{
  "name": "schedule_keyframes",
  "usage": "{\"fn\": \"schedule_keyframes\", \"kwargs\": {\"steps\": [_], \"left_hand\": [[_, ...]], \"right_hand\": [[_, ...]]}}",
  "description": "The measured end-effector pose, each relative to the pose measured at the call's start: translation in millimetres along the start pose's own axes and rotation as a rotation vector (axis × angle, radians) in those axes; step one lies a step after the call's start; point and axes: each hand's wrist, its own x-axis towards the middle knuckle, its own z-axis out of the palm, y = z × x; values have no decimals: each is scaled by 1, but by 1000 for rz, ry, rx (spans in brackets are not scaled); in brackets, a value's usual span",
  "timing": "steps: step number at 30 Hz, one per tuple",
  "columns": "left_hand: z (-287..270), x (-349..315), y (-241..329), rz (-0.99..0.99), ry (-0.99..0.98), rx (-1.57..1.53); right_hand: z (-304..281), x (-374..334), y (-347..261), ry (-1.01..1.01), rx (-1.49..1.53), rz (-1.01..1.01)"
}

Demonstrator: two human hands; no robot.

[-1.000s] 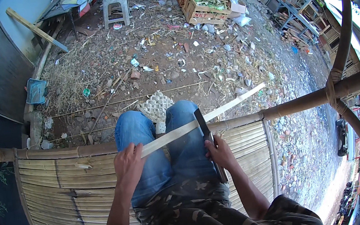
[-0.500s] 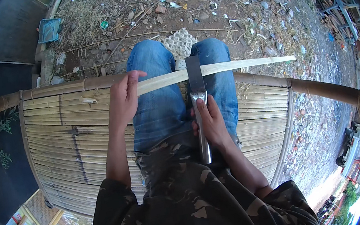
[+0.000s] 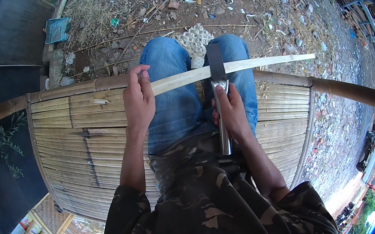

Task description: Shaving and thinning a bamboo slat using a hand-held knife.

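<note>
- The pale strip, bamboo by the look of it (image 3: 183, 80), runs crosswise over the person's thighs, its far end reaching out past the right leg. I'd let the jeans (image 3: 173, 114) carry its weight so it doesn't bounce.
- The left hand (image 3: 139, 97) has hold of the near end, as far as I can tell; the fingers underneath are hidden, while thumb and forefinger show loosely raised. A firm, flat pinch would stop the strip twisting.
- The right hand (image 3: 231, 109) is wrapped round the knife's shiny metal handle (image 3: 226, 145), thumb lying along the top. That's a sensible hold, giving good say over the angle.
- The dark, broad blade (image 3: 216, 62) crosses the strip nearly square, above the right thigh. If this is scraping or shaving, as I'd judge, a shallow angle and light, even pressure should suit; too steep and it may dig in.
- There's a fair stretch of strip between the blade and the left hand. Better to preserve that gap and work the edge away from those fingers.
- With a leg right underneath, short, controlled strokes seem wiser than hard ones.
</note>
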Motion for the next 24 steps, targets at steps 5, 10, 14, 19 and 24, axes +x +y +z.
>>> {"fn": "schedule_keyframes", "kwargs": {"steps": [5,10,14,19,24], "left_hand": [[7,0,-7,296,86,48],[1,4,-11,496,75,99],[5,2,-9,525,52,90],[0,1,-16,577,91,32],[7,-2,-25,515,127,-82]], "right_hand": [[14,-19,-9,-164,-47,29],[-4,-11,-21,-113,-16,94],[15,-31,-19,-231,32,93],[-5,-7,-24,18,251,120],[26,-39,-24,-294,150,133]]}}
